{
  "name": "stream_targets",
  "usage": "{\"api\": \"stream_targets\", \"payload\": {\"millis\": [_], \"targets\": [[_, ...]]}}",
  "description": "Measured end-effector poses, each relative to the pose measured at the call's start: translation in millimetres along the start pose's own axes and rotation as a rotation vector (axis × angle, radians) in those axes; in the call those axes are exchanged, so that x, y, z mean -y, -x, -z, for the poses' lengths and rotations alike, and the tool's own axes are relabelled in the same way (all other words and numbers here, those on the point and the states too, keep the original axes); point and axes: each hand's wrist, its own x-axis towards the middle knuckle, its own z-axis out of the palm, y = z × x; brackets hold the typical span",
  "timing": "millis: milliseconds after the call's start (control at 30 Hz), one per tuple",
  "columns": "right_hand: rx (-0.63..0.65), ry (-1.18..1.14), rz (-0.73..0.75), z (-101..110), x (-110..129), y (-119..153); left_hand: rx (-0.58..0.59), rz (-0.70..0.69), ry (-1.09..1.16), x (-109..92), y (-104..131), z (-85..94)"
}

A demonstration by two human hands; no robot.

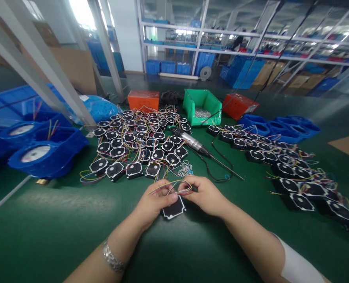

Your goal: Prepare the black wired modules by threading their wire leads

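Note:
Close in front of me, my left hand (159,198) grips a square black motor (174,209) with silvery corners, thumb on its upper face. Thin coloured wires come off it in a loop. The fingers of my right hand (202,194) are pinched on those wires (186,188) at the motor's right. Just beyond my hands lies a small heap of screws (185,169). A silver and black electric screwdriver (193,143) with a long thin bit rests farther back, its bit pointing right toward me.
Many similar motors (134,169) with tangled wires cover the back middle; more stand in rows (301,201) at right. A green bin (202,103) of screws sits behind, between two orange boxes (144,100) (240,106). Blue plastic housings (46,145) stand at left, others (283,127) at right.

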Motion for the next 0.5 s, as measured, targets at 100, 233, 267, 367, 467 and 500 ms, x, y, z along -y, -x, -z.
{"api": "stream_targets", "payload": {"millis": [100,233,267,367,467,500], "targets": [[0.071,-0.191,-0.070,1,-5,-1,0.020,0.012,-0.012,-1,0,0.3],[0.131,-0.413,-0.184,-3,-12,1,0.075,0.023,-0.044,-2,2,0.4],[0.139,-0.436,-0.214,-2,-13,1,0.092,0.032,-0.052,-3,2,1.1],[0.055,-0.352,-0.199,11,-14,0,0.118,0.063,-0.104,-10,5,7.2],[-0.305,0.002,-0.119,48,-22,-4,0.079,0.118,-0.214,-20,6,18.7],[-0.465,0.157,-0.120,64,-28,-4,0.048,0.136,-0.259,-23,6,22.8]]}}
